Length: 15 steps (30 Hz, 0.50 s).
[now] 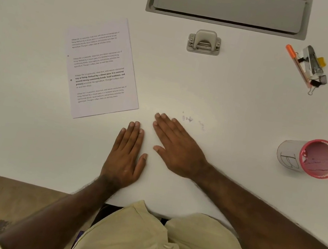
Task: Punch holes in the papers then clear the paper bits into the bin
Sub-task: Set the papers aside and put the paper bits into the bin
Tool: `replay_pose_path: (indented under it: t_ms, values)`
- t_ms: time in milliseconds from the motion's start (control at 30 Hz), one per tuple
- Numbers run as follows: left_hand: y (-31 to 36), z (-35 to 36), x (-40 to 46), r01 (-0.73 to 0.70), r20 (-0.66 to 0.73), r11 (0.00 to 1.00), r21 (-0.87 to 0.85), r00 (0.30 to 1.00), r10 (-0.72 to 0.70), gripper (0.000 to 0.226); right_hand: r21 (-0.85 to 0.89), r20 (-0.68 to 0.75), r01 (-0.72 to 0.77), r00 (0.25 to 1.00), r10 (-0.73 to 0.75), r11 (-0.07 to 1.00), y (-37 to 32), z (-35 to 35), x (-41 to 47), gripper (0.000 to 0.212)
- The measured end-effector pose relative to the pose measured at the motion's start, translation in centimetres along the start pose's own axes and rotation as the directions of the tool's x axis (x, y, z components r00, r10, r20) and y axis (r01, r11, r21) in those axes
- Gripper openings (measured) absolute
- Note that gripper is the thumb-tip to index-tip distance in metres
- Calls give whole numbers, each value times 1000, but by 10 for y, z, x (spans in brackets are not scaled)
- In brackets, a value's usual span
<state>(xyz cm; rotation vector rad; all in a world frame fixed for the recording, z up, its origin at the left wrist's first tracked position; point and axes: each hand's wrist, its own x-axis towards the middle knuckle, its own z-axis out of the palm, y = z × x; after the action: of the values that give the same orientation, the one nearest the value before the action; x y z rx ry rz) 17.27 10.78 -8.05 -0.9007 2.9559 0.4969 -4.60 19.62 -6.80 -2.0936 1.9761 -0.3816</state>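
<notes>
A small stack of printed papers lies tilted on the white table at the left, with two punched holes showing along its left edge. The grey hole punch stands at the back centre. Small paper bits lie scattered just right of my right hand's fingertips. A pink mesh bin with a paper label stands at the right. My left hand lies flat on the table, fingers straight. My right hand also rests flat, fingers pointing up-left, holding nothing.
A grey cable hatch is set into the table at the back. An orange pen, a stapler and binder clips lie in a pile at the far right. The table's front edge runs just before my body.
</notes>
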Motion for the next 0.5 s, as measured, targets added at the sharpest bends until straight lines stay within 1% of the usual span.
replay_pose_path:
  t_ms: [100,200,333,433,500]
  values:
    - [0,1,1,2,-4,1000,-17,1000,-2,72,24,-38,-37,999,38,999,-20,10,29,63]
    - [0,1,1,5,-2,1000,-17,1000,-6,72,56,-66,-147,986,151,988,-25,16,43,63]
    - [0,0,0,-6,-9,1000,-24,1000,5,73,78,-104,-293,948,300,953,-11,15,32,65]
    - [0,1,0,1,-14,1000,-25,1000,-1,74,145,-155,-316,929,337,938,2,11,14,61]
    - [0,1,1,-8,-22,999,-39,1000,8,71,266,-163,-293,925,343,918,7,3,1,58]
